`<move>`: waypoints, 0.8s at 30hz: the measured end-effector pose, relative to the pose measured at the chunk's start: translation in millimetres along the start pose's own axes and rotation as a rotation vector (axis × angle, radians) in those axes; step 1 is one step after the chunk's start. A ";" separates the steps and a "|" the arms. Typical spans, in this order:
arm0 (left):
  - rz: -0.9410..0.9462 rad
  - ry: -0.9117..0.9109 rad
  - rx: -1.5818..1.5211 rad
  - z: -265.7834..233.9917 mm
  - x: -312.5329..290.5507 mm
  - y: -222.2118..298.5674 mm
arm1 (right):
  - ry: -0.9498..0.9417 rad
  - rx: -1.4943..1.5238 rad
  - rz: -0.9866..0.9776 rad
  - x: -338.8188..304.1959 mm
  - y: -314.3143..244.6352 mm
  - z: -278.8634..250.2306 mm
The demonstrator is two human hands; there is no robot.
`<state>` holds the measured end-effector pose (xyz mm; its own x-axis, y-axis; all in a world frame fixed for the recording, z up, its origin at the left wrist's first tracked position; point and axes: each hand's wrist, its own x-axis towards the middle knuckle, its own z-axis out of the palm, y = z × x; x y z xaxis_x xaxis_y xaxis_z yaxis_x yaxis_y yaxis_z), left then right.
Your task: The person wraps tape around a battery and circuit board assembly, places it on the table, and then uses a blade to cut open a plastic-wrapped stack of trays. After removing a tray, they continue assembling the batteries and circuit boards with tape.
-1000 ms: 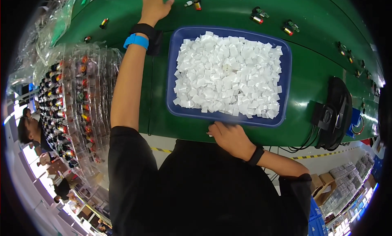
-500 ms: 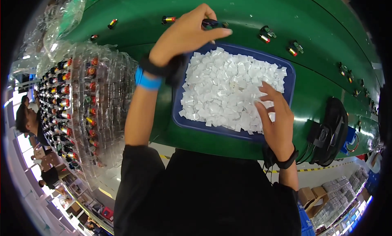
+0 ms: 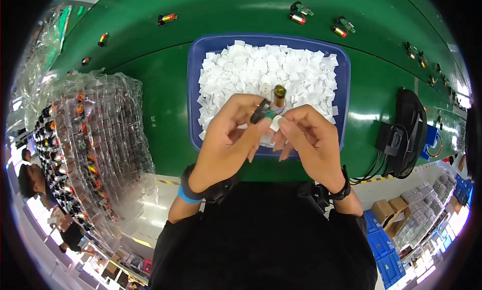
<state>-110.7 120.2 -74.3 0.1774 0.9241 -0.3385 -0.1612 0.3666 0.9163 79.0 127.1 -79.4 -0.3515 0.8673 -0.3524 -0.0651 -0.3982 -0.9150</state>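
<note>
Both of my hands meet over a blue tray (image 3: 193,94) filled with small white square pieces (image 3: 251,59). My left hand (image 3: 221,142) is closed on a small electronic assembly (image 3: 260,111), which has a black part and a green circuit board. Thin wires run from it to a gold and dark cylinder (image 3: 279,93), whose end points up above the tray. Between the thumb and fingers of my right hand (image 3: 317,147), a white square piece (image 3: 275,122) is pinched against or close to the green board. The fingers partly hide where they touch.
On the green table (image 3: 371,89), several similar assemblies (image 3: 340,30) lie beyond the tray and to the right. Stacked clear plastic trays (image 3: 95,154) of assemblies stand at the left. A black bag-like object (image 3: 409,129) with cables lies at the right, near boxes (image 3: 389,212) below the table.
My left hand has come back from the table beyond the tray with an assembly in it. My right hand has lifted from the white pieces with one and moved toward the left hand.
</note>
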 end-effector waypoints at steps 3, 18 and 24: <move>-0.063 -0.093 0.001 -11.6 -2.6 -4.6 | -0.041 0.149 0.087 -2.3 1.4 -2.7; -0.166 -0.156 -0.076 -23.4 6.2 -26.8 | 0.072 -0.976 -0.748 2.4 12.4 -15.5; -0.173 -0.136 -0.064 -19.8 0.5 -23.7 | 0.043 -1.100 -0.885 6.2 21.1 -20.4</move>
<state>-126.1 114.1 -100.3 0.3363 0.8254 -0.4534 -0.1777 0.5285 0.8302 94.5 130.2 -104.9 -0.5490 0.7204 0.4238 0.5124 0.6907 -0.5103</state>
